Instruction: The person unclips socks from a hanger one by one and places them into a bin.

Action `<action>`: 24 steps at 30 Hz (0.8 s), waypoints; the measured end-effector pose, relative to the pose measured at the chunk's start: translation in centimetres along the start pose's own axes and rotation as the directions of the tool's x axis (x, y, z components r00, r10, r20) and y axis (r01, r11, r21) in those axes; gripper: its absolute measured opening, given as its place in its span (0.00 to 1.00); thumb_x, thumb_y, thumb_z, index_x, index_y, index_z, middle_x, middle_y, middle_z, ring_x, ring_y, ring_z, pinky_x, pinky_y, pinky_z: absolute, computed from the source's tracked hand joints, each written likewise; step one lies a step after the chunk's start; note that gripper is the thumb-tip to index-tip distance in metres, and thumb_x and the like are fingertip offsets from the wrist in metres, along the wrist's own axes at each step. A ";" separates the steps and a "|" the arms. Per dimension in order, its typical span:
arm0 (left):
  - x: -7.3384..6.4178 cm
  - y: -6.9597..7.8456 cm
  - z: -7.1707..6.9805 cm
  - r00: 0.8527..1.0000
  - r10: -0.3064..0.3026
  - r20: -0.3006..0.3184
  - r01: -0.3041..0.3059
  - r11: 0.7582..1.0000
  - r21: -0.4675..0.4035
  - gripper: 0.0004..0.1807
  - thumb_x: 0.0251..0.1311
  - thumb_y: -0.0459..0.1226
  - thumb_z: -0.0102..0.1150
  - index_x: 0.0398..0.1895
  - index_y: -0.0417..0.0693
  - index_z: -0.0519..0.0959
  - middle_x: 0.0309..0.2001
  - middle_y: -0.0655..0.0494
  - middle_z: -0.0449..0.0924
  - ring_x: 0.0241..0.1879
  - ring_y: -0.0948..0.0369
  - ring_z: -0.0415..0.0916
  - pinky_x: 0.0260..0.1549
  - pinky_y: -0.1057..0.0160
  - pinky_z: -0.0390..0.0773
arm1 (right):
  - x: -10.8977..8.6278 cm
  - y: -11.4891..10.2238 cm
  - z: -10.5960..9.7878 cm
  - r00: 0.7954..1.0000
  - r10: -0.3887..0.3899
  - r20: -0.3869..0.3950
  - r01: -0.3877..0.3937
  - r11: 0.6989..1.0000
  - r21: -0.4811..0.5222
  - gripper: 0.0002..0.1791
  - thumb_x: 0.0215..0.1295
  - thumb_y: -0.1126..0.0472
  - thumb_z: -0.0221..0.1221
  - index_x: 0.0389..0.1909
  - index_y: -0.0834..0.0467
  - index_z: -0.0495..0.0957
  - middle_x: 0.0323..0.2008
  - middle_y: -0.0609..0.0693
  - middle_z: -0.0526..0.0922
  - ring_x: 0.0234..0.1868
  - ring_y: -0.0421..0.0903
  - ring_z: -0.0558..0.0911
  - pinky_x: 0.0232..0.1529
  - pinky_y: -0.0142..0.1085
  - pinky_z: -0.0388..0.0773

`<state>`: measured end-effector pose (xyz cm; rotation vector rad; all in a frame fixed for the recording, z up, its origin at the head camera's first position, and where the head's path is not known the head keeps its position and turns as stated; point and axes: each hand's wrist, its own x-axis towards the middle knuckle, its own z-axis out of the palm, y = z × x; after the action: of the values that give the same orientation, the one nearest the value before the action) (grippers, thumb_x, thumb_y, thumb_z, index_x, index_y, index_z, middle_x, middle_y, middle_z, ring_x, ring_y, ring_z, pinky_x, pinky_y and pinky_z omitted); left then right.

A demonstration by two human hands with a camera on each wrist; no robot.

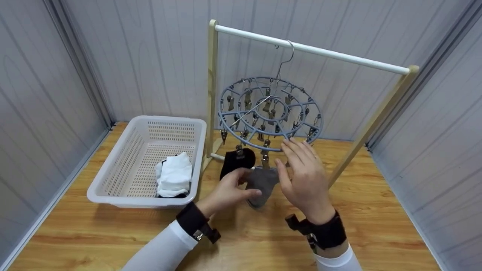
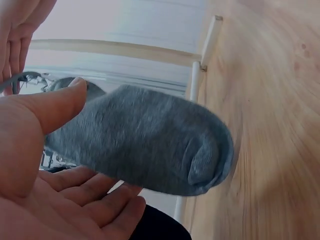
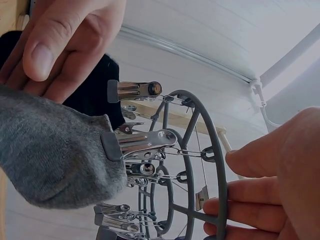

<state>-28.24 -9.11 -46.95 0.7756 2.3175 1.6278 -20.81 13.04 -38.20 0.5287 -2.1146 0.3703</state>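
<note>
A grey sock (image 1: 262,184) hangs by its edge from a metal clip (image 3: 142,143) on the round blue-grey drying hanger (image 3: 216,150). My left hand (image 1: 230,190) is beside this sock, thumb in front and loosely extended fingers behind; no firm pinch shows. The left wrist view has the sock's rounded end (image 2: 205,155) pointing away from the palm. My right hand (image 1: 305,177) is at the hanger's front rim, its fairly straight fingers touching the ring. A black sock (image 1: 238,162) hangs from another clip to the left, partly behind my left hand.
The hanger hooks over a white rod (image 1: 339,52) on a wooden-legged stand (image 1: 212,90). At left a white perforated basket (image 1: 113,177) holds folded white socks (image 1: 176,175) with something dark beneath. Several clips dangle around the rings. Panelled walls (image 1: 169,56) enclose the wooden table (image 1: 113,241).
</note>
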 end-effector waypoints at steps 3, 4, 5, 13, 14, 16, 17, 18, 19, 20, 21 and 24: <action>0.1 -0.1 -0.1 1.000 -0.012 0.007 0.012 1.000 -0.028 0.39 0.63 0.44 0.83 0.71 0.34 0.77 0.65 0.42 0.83 0.63 0.46 0.82 0.65 0.45 0.81 | 0.0 -0.1 0.0 1.000 0.003 0.006 -0.003 1.000 -0.008 0.21 0.77 0.61 0.68 0.64 0.69 0.85 0.64 0.65 0.87 0.68 0.63 0.83 0.79 0.54 0.69; 0.1 -0.1 -0.1 1.000 -0.010 0.012 0.011 0.999 -0.035 0.38 0.63 0.43 0.83 0.71 0.34 0.78 0.63 0.42 0.84 0.61 0.47 0.83 0.63 0.46 0.83 | 0.0 -0.1 0.0 1.000 0.005 0.005 -0.005 1.000 -0.006 0.21 0.77 0.61 0.68 0.64 0.69 0.85 0.64 0.65 0.87 0.68 0.63 0.83 0.79 0.54 0.69; 0.2 -0.1 0.0 1.000 -0.007 0.019 0.008 0.999 -0.045 0.37 0.63 0.43 0.83 0.70 0.34 0.78 0.61 0.43 0.85 0.59 0.48 0.84 0.61 0.47 0.84 | 0.0 -0.1 0.0 1.000 0.006 0.006 -0.006 1.000 -0.005 0.22 0.76 0.61 0.69 0.64 0.69 0.85 0.64 0.65 0.87 0.68 0.63 0.83 0.79 0.54 0.69; 0.4 -0.5 0.9 0.999 0.034 -0.003 -0.034 0.999 -0.027 0.28 0.62 0.44 0.83 0.58 0.37 0.85 0.49 0.52 0.89 0.47 0.57 0.85 0.52 0.54 0.85 | 0.0 -0.2 0.2 1.000 0.011 -0.009 -0.010 1.000 0.014 0.22 0.74 0.63 0.70 0.63 0.69 0.85 0.63 0.64 0.87 0.68 0.63 0.84 0.77 0.57 0.71; 0.4 -0.5 1.0 0.999 0.035 -0.011 -0.036 0.999 -0.027 0.27 0.62 0.44 0.83 0.58 0.38 0.85 0.48 0.52 0.89 0.47 0.58 0.85 0.52 0.54 0.85 | 0.0 -0.2 0.2 1.000 0.012 -0.009 -0.012 1.000 0.018 0.22 0.74 0.63 0.70 0.63 0.69 0.85 0.63 0.64 0.87 0.68 0.63 0.84 0.77 0.57 0.71; 0.4 -0.5 1.2 0.999 0.041 -0.017 -0.042 0.998 -0.051 0.23 0.65 0.42 0.81 0.55 0.38 0.86 0.47 0.52 0.90 0.46 0.58 0.86 0.50 0.55 0.87 | 0.0 -0.2 0.1 1.000 0.016 -0.005 -0.016 1.000 0.022 0.22 0.75 0.62 0.69 0.64 0.69 0.85 0.63 0.64 0.87 0.68 0.63 0.83 0.78 0.55 0.70; 0.3 -0.6 1.2 0.999 0.044 -0.017 -0.045 0.997 -0.067 0.20 0.66 0.41 0.80 0.54 0.38 0.87 0.46 0.53 0.90 0.45 0.58 0.87 0.49 0.56 0.87 | 0.0 -0.2 0.1 1.000 0.017 -0.001 -0.017 1.000 0.022 0.22 0.76 0.61 0.69 0.65 0.69 0.85 0.64 0.64 0.87 0.69 0.63 0.83 0.79 0.54 0.69; 0.3 -0.6 1.3 0.999 0.043 -0.015 -0.044 0.995 -0.090 0.17 0.67 0.40 0.79 0.52 0.39 0.88 0.45 0.53 0.91 0.44 0.58 0.87 0.47 0.57 0.87 | 0.0 -0.2 0.0 1.000 0.018 0.002 -0.018 1.000 0.021 0.22 0.77 0.61 0.68 0.65 0.68 0.84 0.64 0.64 0.87 0.70 0.62 0.82 0.80 0.53 0.67; 0.2 -0.6 1.3 0.999 0.046 -0.011 -0.047 0.993 -0.111 0.14 0.69 0.39 0.78 0.50 0.39 0.89 0.43 0.53 0.91 0.43 0.58 0.88 0.45 0.58 0.88 | 0.0 -0.2 0.0 1.000 0.018 0.007 -0.019 1.000 0.022 0.22 0.78 0.60 0.67 0.66 0.68 0.84 0.65 0.64 0.86 0.70 0.62 0.82 0.81 0.51 0.66; 0.1 -0.6 1.3 0.999 0.050 -0.005 -0.050 0.991 -0.122 0.12 0.70 0.39 0.77 0.48 0.40 0.89 0.42 0.54 0.91 0.42 0.58 0.88 0.44 0.59 0.88 | 0.0 -0.2 -0.1 1.000 0.017 0.008 -0.017 1.000 0.023 0.22 0.79 0.60 0.67 0.66 0.68 0.84 0.65 0.64 0.86 0.71 0.61 0.82 0.82 0.49 0.64; 0.1 -0.7 1.3 0.999 0.051 0.001 -0.050 0.990 -0.134 0.10 0.70 0.38 0.76 0.46 0.40 0.89 0.41 0.54 0.91 0.41 0.58 0.88 0.42 0.59 0.88 | 0.0 -0.2 -0.1 1.000 0.016 0.008 -0.017 1.000 0.024 0.22 0.80 0.60 0.67 0.67 0.68 0.84 0.65 0.64 0.86 0.71 0.61 0.81 0.83 0.48 0.63; -0.1 -0.8 1.2 0.998 0.054 0.012 -0.052 0.991 -0.125 0.09 0.71 0.38 0.76 0.42 0.41 0.90 0.38 0.56 0.90 0.39 0.60 0.87 0.39 0.61 0.87 | 0.0 -0.1 -0.1 1.000 0.016 0.010 -0.016 0.999 0.030 0.21 0.80 0.60 0.66 0.67 0.68 0.84 0.65 0.64 0.86 0.71 0.61 0.82 0.83 0.48 0.63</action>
<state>-27.87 -8.38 -48.10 0.8252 2.1783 1.7626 -20.64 12.99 -38.15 0.5324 -2.1267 0.4105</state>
